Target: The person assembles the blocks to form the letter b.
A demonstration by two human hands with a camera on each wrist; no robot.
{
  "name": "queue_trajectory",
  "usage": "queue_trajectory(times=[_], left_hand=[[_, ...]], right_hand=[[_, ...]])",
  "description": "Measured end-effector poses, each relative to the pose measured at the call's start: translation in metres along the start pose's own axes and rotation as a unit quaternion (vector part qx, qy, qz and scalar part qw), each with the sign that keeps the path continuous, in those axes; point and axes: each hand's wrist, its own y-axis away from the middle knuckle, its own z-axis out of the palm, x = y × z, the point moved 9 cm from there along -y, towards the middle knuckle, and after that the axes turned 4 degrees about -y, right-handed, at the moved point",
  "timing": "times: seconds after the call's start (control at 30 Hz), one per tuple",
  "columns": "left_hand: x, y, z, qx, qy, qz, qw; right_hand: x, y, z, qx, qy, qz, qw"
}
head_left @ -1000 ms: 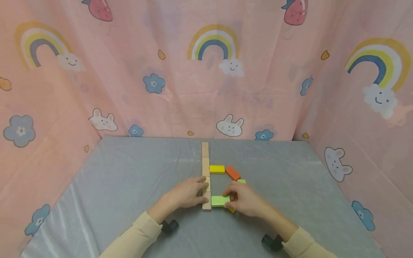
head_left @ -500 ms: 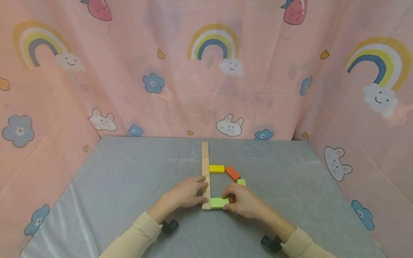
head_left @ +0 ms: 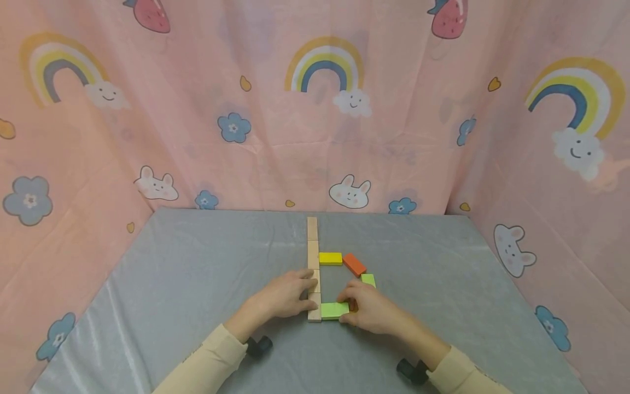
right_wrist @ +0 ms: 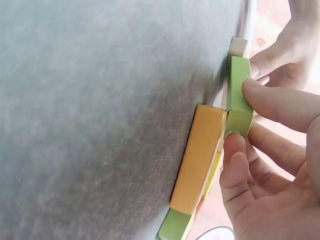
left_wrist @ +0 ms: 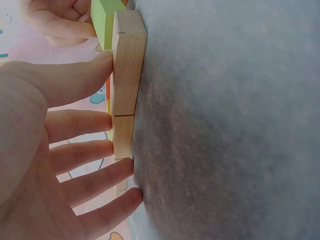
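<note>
A straight row of plain wooden blocks (head_left: 313, 254) runs away from me on the grey cloth. My left hand (head_left: 285, 294) rests its fingertips on the nearer blocks, fingers spread and fairly straight. A light green block (head_left: 333, 311) lies at right angles to the row's near end, its left end right at the wood. My right hand (head_left: 371, 307) pinches its right end between thumb and fingers. An orange block (right_wrist: 200, 155) lies beside the green one in the right wrist view, mostly hidden by my hand in the head view.
A yellow block (head_left: 330, 259) juts right from the row farther up. A red-orange block (head_left: 354, 264) slants from its end toward another green block (head_left: 368, 279), partly behind my right hand. Grey cloth (head_left: 221, 246) covers the table, and a pink printed curtain (head_left: 275, 158) surrounds it.
The pinched green block has shifted slightly toward me and left, closer to the row's near end, with my right hand. My left hand has stayed in place.
</note>
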Motion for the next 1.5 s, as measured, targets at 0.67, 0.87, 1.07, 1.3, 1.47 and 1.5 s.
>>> queue_trajectory(times=[0.67, 0.87, 1.07, 1.3, 1.47, 1.5], left_hand=[[-0.0005, -0.001, 0.0009, 0.003, 0.008, 0.002, 1.0], [-0.0006, -0.0016, 0.0013, 0.004, 0.004, 0.003, 1.0], [-0.0007, -0.0009, 0.0016, 0.001, 0.005, -0.001, 1.0], [-0.0007, -0.0001, 0.0012, 0.0, 0.008, -0.004, 1.0], [-0.0007, 0.0001, 0.0009, -0.003, 0.013, -0.008, 0.9999], [-0.0006, 0.0001, 0.0007, -0.003, 0.013, -0.008, 0.9999]], right_hand=[[-0.0039, -0.0007, 0.0001, 0.015, 0.016, -0.01, 1.0], [-0.0063, -0.0009, -0.0003, 0.024, 0.008, -0.028, 0.999], [-0.0068, -0.0015, 0.0013, 0.021, 0.004, -0.032, 0.999], [-0.0043, -0.0029, 0.0041, 0.016, 0.003, -0.02, 1.0], [-0.0023, -0.0031, 0.0051, 0.014, 0.008, -0.019, 1.0], [-0.0018, -0.0033, 0.005, 0.014, 0.01, -0.019, 1.0]])
